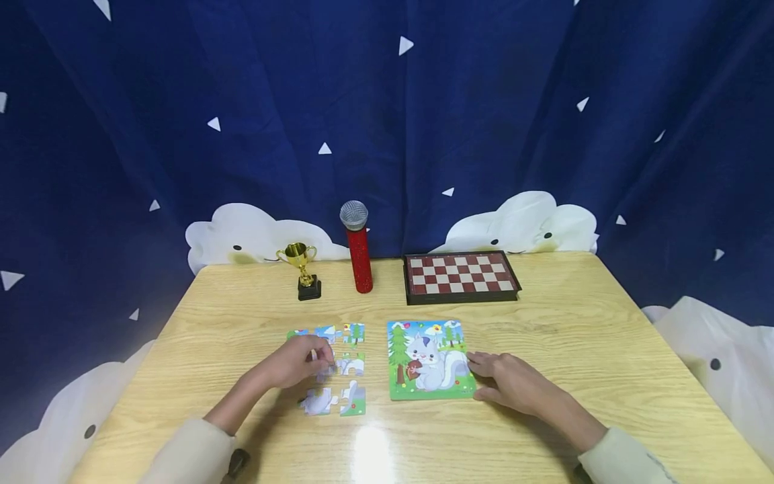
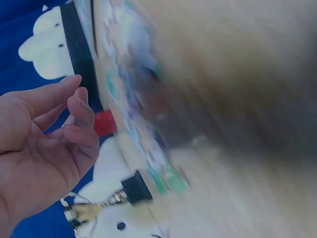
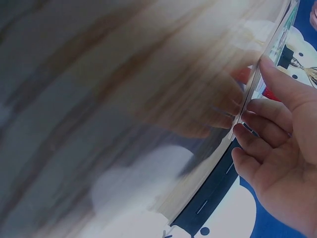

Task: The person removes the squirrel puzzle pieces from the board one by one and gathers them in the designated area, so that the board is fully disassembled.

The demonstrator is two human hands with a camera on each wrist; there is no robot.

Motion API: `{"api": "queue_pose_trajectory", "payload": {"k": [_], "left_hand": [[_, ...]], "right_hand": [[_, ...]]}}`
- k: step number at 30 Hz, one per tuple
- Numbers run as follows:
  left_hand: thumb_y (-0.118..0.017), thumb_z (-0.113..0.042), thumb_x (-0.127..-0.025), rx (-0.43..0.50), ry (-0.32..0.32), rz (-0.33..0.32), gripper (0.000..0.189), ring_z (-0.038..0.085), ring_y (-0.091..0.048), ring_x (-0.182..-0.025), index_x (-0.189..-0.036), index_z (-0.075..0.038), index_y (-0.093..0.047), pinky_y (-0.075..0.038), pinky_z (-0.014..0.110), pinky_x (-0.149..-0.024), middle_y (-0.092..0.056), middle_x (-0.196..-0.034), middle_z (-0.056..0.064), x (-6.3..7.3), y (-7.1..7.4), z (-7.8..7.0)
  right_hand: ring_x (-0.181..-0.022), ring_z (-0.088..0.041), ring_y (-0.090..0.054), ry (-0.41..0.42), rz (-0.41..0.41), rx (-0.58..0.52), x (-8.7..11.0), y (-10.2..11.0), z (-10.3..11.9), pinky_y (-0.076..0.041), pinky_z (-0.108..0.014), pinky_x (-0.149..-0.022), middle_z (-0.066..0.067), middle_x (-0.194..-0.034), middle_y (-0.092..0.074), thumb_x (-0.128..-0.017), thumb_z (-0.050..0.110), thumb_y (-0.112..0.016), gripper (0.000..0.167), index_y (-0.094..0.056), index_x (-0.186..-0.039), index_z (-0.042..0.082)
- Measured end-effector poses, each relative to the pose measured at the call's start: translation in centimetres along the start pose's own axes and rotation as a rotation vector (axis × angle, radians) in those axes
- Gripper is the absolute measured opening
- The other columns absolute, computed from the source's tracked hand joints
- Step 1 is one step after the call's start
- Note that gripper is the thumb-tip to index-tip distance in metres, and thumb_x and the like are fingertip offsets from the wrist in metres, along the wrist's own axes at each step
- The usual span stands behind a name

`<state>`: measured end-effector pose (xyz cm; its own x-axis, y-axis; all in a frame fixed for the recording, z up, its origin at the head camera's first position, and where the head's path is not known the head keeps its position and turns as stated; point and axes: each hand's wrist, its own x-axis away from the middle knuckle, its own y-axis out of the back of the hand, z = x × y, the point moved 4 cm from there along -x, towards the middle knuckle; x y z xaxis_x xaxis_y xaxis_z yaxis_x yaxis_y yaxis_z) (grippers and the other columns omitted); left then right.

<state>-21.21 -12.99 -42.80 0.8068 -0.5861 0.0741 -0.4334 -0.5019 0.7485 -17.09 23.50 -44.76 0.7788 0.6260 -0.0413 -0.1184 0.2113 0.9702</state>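
A square board with a squirrel picture (image 1: 432,366) lies flat in the middle of the table. My right hand (image 1: 508,381) touches its right edge with fingers nearly straight; the right wrist view shows the same hand (image 3: 277,129) low at the tabletop. To the board's left, jigsaw puzzle pieces (image 1: 353,398) are spread in loose rows with gaps between them. Over those pieces hovers my left hand (image 1: 300,361), fingers loosely bent and thumb close to them. No piece shows between the fingers of the left hand (image 2: 54,134) in its wrist view. Some pieces are hidden beneath it.
Along the back of the wooden table (image 1: 568,323) stand a small gold trophy cup (image 1: 299,259), a red microphone (image 1: 359,255) and a checkered game board (image 1: 461,275) in a dark frame. A dark blue curtain (image 1: 387,121) with white clouds hangs behind.
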Motion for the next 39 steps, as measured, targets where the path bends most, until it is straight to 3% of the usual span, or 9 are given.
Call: {"api": "queue_pose_trajectory", "payload": {"k": [9,16,29,36,39], "left_hand": [[-0.061,-0.007,-0.091,0.031,-0.035,0.046,0.012,0.006,-0.042,-0.056,-0.101,-0.003,-0.064,-0.041,0.02,-0.054,-0.063,-0.096,0.006,-3.6,-1.9,-2.4],[-0.06,-0.007,-0.092,0.058,-0.027,0.073,0.02,0.01,-0.048,-0.063,-0.111,-0.002,-0.061,-0.044,0.023,-0.058,-0.063,-0.103,0.009,-5.6,-3.6,-3.9],[-0.056,-0.008,-0.094,0.075,-0.004,0.148,0.025,0.01,-0.048,-0.067,-0.118,-0.002,-0.06,-0.041,0.022,-0.058,-0.063,-0.097,0.005,-6.9,-6.3,-5.6],[-0.053,-0.01,-0.096,0.037,-0.012,0.178,0.026,0.012,-0.058,-0.088,-0.118,0.0,-0.061,-0.047,0.025,-0.078,-0.069,-0.095,0.004,-7.2,-7.1,-5.9],[-0.053,-0.008,-0.095,0.05,-0.011,0.188,0.027,0.011,-0.057,-0.083,-0.119,0.002,-0.06,-0.047,0.025,-0.076,-0.07,-0.09,0.004,-7.3,-7.3,-6.3]], "right_hand": [[-0.118,-0.035,-0.057,-0.007,0.0,0.003,0.1,-0.1,-0.1,-0.048,-0.05,-0.092,-0.02,-0.13,-0.057,-0.083,0.03,-0.07,0.052,-0.06,-0.123,-0.002],[-0.118,-0.036,-0.057,-0.01,0.002,0.0,0.1,-0.2,-0.2,-0.048,-0.051,-0.092,-0.02,-0.131,-0.057,-0.083,0.03,-0.07,0.052,-0.06,-0.123,-0.003],[-0.119,-0.035,-0.056,-0.012,0.001,-0.004,0.1,-0.1,-0.1,-0.047,-0.049,-0.095,-0.02,-0.131,-0.056,-0.083,0.029,-0.07,0.052,-0.06,-0.123,-0.003],[-0.12,-0.035,-0.056,-0.018,0.008,0.013,0.0,-0.1,-0.1,-0.047,-0.049,-0.094,-0.019,-0.131,-0.057,-0.083,0.031,-0.07,0.053,-0.06,-0.123,-0.002],[-0.12,-0.035,-0.056,-0.019,0.01,0.012,0.0,-0.1,-0.1,-0.047,-0.049,-0.095,-0.02,-0.131,-0.057,-0.083,0.031,-0.07,0.053,-0.06,-0.123,-0.002]]}}
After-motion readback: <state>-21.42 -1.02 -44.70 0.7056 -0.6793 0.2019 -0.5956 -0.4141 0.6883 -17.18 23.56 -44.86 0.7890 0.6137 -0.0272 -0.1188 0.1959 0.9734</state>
